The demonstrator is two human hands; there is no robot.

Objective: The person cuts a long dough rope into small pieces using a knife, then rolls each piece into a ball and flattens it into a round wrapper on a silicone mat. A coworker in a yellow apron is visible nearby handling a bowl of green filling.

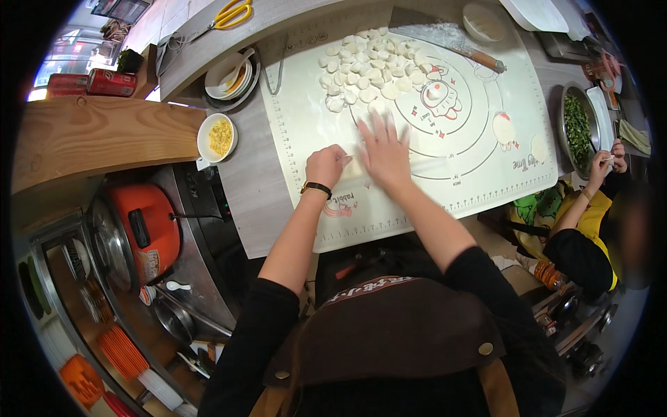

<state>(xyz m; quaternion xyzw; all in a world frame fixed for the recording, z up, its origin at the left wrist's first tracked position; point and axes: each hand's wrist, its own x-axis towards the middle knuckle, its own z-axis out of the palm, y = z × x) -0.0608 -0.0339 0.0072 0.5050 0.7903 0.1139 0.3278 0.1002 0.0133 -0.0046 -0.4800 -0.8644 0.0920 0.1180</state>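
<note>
My left hand (325,167) is closed, its fingertips pinching the edge of a pale dough piece (355,167) low on the white printed mat (306,125). Beside it my right hand (386,154) lies flat with fingers stretched and slightly spread, blurred by motion. From under that palm a pale rod, apparently a rolling pin (432,165), reaches to the right; most of it is hidden or smeared. Beyond my fingers sits a heap of small floured dough pieces (375,66). Flat round dough wrappers (504,129) lie toward the mat's right side.
A cleaver (458,47) lies at the mat's far edge near a bowl (483,23). At left stand a cup of yellow food (219,137), stacked dishes (233,80) and an orange cooker (149,233). On the right, a co-worker's hands (608,163) are near a bowl of chopped greens (578,128).
</note>
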